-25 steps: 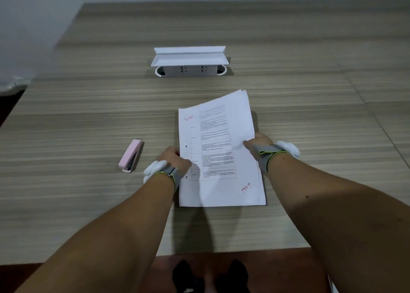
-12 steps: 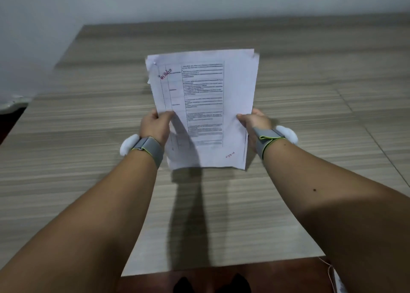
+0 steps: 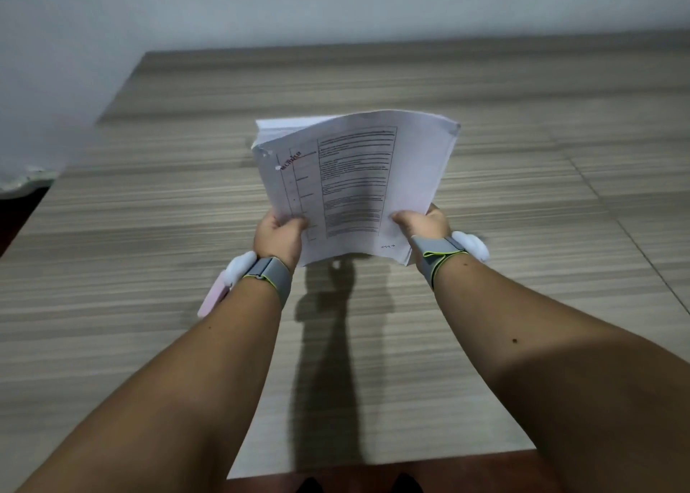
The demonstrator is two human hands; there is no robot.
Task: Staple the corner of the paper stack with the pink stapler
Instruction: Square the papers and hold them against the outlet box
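Note:
I hold the white paper stack (image 3: pixel 354 186) upright above the table, its printed front page facing me and its top bending away. My left hand (image 3: pixel 278 238) grips the lower left edge and my right hand (image 3: pixel 422 225) grips the lower right edge. Both wrists wear grey bands. The pink stapler (image 3: pixel 211 300) lies on the table just left of my left wrist, mostly hidden behind it.
The wood-grain table (image 3: pixel 522 156) stretches ahead to a pale wall. Its near edge runs along the bottom, with dark floor below. The white box seen earlier is hidden behind the paper.
The paper stack went from flat on the table to held upright in both hands, then sank lower with its top bending away. The stapler has come back into view by my left wrist.

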